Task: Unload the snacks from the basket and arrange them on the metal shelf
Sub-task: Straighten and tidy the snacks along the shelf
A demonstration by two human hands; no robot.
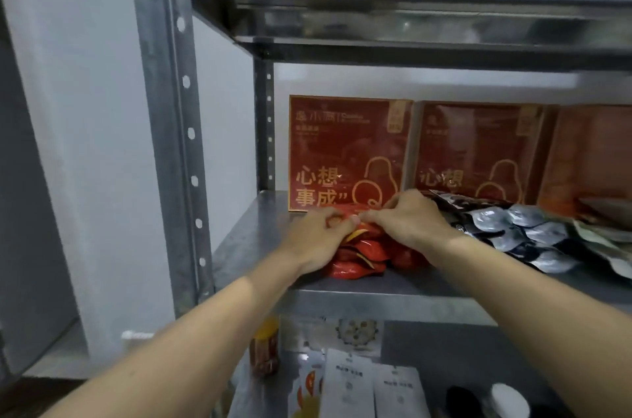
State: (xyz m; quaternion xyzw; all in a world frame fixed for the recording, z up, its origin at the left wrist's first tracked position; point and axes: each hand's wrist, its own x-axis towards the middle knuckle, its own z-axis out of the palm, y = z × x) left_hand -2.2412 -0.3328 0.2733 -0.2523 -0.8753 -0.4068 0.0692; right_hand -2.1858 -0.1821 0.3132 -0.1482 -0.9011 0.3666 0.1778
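On the metal shelf [246, 246], our left hand [318, 233] and right hand [415, 219] rest on the red snack packets [362, 258], fingers pinched narrow on the top packet's edge. We judge this squares the pile beside the silver packets [513, 233].

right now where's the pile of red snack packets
In the head view, the red snack packets lie on the middle metal shelf, under both hands, in front of the left red box and left of the silver packets.
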